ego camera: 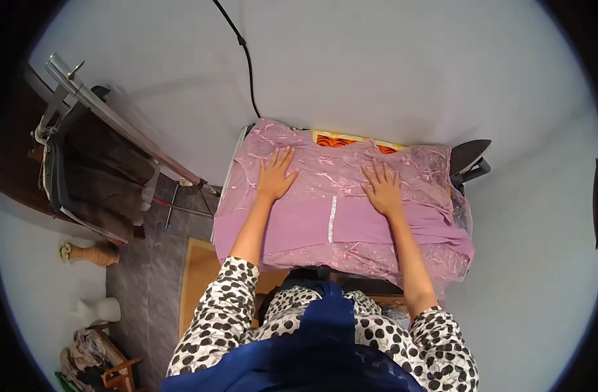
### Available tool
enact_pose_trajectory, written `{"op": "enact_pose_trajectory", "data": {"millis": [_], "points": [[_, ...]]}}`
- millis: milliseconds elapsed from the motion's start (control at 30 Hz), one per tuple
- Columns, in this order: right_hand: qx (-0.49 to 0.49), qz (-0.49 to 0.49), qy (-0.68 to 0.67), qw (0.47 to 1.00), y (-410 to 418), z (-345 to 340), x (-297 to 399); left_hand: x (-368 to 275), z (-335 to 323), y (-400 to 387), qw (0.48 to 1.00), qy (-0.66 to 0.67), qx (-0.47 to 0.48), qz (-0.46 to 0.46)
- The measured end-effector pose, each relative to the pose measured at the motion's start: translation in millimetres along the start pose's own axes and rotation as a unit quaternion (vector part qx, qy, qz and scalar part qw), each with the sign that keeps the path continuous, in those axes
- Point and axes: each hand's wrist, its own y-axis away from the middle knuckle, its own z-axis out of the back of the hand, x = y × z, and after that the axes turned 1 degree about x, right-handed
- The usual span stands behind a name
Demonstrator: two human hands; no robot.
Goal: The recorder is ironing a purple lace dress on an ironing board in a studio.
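Observation:
A pink-mauve garment (299,223) of embroidered sheer fabric lies spread over a table or board in front of me. Its waist is a plain band with a short strip of rhinestone-like trim (332,219) down the middle. My left hand (276,175) rests flat on the upper left of the garment, fingers apart. On the upper right, my right hand (383,188) also lies flat with spread fingers. Past the neckline shows an orange and yellow patterned cloth (335,140) underneath. An iron (468,159) stands at the far right corner, beside the garment's shoulder, touched by neither hand.
A black cable (250,68) runs down the wall behind the garment. At left a metal-framed rack (108,117) stands near dark hanging clothes (98,166). A vase (93,254), a white mannequin form (100,311) and a wooden chair (120,372) heaped with cloth line the left side.

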Motion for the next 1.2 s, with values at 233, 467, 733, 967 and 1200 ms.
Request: {"op": "enact_pose_trajectory", "data": {"millis": [233, 467, 733, 967, 1200], "points": [[-0.043, -0.1, 0.075, 0.991, 25.5, 6.7, -73.8, 1.4, -0.5, -2.8, 1.0, -0.004, 0.007, -0.005], [-0.018, -0.126, 0.041, 0.991, 45.7, 21.9, -124.1, -1.3, 1.6, 0.0, 1.0, 0.006, 0.006, -0.015], [-0.107, -0.152, 0.057, 0.981, 41.1, 35.1, -107.9, -12.2, 7.0, 3.6, 0.999, 0.004, -0.034, -0.037], [0.016, -0.049, -0.008, 0.999, 51.8, 32.1, -39.2, -33.5, 16.2, 43.0, 0.999, 0.036, -0.037, -0.006], [-0.027, -0.097, 0.112, 0.989, 106.1, 40.1, -128.8, -24.5, 2.3, 43.1, 0.999, 0.024, 0.002, 0.035]]}}
